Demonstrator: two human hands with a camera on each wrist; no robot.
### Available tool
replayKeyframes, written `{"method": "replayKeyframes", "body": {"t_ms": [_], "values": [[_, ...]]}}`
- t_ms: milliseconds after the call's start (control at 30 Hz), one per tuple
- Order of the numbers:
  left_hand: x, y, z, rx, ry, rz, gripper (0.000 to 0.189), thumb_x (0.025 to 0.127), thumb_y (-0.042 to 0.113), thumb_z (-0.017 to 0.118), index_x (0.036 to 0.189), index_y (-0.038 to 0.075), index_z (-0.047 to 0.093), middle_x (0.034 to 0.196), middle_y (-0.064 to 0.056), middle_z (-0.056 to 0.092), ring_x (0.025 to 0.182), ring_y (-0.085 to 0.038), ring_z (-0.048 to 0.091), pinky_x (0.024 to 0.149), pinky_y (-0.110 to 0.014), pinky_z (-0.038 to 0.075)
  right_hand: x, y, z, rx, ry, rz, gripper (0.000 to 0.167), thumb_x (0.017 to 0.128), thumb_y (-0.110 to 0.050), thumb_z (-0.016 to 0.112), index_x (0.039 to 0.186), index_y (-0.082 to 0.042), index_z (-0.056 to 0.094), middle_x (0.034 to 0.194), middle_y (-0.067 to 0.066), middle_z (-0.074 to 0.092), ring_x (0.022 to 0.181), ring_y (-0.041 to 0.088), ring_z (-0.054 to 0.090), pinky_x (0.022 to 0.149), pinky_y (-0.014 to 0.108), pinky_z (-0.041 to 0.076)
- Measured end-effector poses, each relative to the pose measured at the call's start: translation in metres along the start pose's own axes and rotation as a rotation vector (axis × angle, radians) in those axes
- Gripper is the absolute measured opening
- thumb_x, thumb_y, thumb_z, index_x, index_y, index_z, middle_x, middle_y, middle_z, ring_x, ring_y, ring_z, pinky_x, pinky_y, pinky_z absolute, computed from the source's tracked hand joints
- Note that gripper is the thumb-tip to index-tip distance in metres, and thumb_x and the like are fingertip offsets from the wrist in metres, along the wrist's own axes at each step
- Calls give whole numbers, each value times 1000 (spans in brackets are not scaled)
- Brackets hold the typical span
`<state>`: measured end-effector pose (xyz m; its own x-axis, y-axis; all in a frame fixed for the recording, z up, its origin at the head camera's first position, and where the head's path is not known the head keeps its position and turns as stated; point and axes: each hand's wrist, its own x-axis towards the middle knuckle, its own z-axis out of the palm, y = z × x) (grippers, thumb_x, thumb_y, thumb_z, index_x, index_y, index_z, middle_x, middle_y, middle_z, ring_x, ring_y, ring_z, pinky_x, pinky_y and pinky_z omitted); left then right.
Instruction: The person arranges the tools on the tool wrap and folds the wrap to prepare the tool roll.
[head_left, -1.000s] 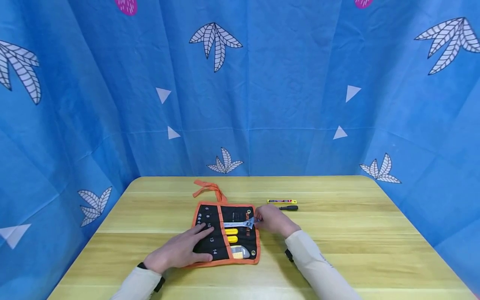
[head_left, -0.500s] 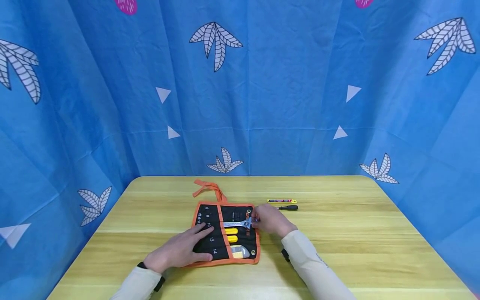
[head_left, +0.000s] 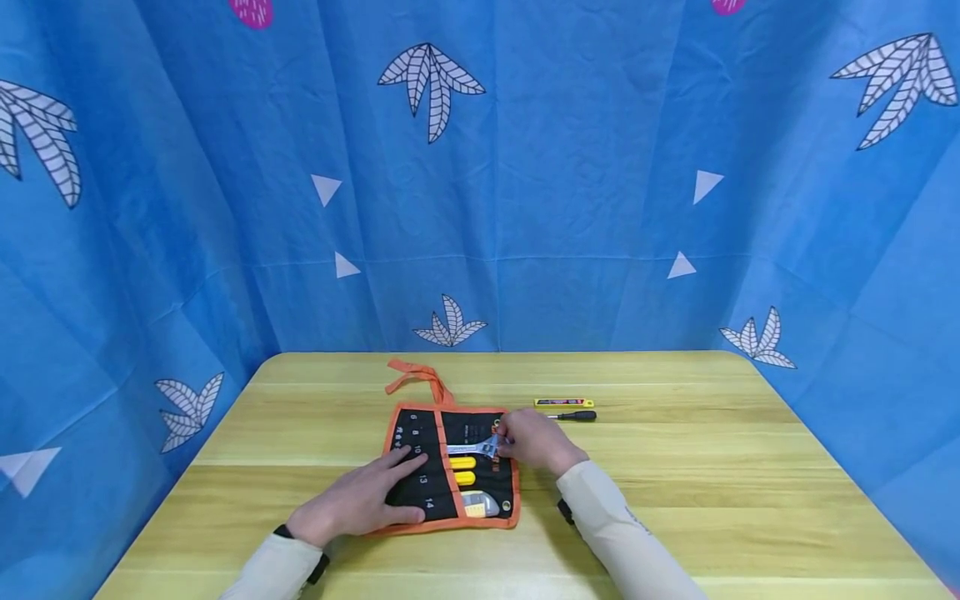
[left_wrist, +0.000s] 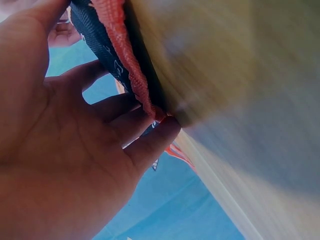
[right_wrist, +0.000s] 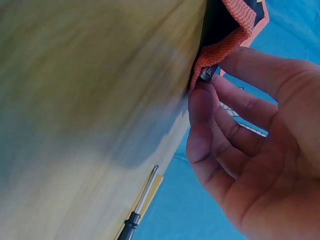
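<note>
A black tool roll (head_left: 442,498) with orange trim lies unfolded on the table. My left hand (head_left: 367,498) rests on its numbered left part, fingers spread. An adjustable wrench (head_left: 467,450) sits crosswise in the roll, its handle end hidden in a pocket. My right hand (head_left: 534,437) pinches the wrench's head at the roll's right edge; in the right wrist view only a small metal bit (right_wrist: 206,75) shows by the fingertips. Below the wrench, two yellow handles (head_left: 465,478) and a grey-and-yellow tool (head_left: 480,504) stick out of pockets.
Beyond my right hand lie a black-handled screwdriver (head_left: 577,416) and a slim yellow labelled item (head_left: 564,403) on the wooden table (head_left: 675,500). Orange tie straps (head_left: 420,375) trail from the roll's far edge. A blue patterned curtain (head_left: 570,208) hangs behind and at the sides.
My right hand has moved a little left, and the wrench has slid deeper into its pocket with it. The left hand has stayed in place on the roll.
</note>
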<state>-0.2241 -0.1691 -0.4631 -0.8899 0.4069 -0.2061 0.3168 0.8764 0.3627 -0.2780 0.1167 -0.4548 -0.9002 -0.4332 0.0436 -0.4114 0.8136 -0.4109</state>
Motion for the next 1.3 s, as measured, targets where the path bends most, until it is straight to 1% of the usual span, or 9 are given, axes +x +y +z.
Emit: {"method": "replayKeyframes", "body": {"t_ms": [167,367,467,733,1000,1300], "values": [[1,1,-1,-4,1,3,84,85,63,74,156,29,45,165,-11,35,147,-40,38,113,-62,39,3,-2,0,7,-3,-18,9,91,-8,77,86,-9,71,75,0,62,62,14,47,62,31,43],[1,2,-1,-11,-3,8,83,85,62,74,156,29,45,165,-11,34,148,-40,38,113,-62,39,5,-5,2,-5,15,-18,5,91,-7,77,92,-6,73,84,2,68,69,12,54,66,32,51],[1,2,-1,-8,-4,7,83,85,62,74,156,29,45,165,-11,34,147,-41,38,113,-62,39,5,-7,3,0,9,-16,4,91,-6,77,94,-6,74,87,4,70,71,13,57,68,32,53],[0,2,0,-15,-1,4,83,85,62,74,156,30,45,165,-11,34,147,-41,38,113,-62,39,5,-9,5,-4,-9,0,4,91,-6,76,94,-8,74,87,2,69,71,12,57,67,31,53],[0,2,-1,-17,2,3,84,84,63,74,155,30,46,166,-11,33,147,-42,37,113,-63,38,8,-11,7,13,-16,6,4,92,-3,75,94,-7,74,92,4,70,75,14,57,69,32,53],[0,0,0,-25,1,10,83,85,62,74,156,29,46,166,-12,31,147,-43,37,113,-63,37,11,-14,8,22,-19,10,4,92,-4,75,93,-6,72,90,4,67,77,15,56,74,36,54]]}}
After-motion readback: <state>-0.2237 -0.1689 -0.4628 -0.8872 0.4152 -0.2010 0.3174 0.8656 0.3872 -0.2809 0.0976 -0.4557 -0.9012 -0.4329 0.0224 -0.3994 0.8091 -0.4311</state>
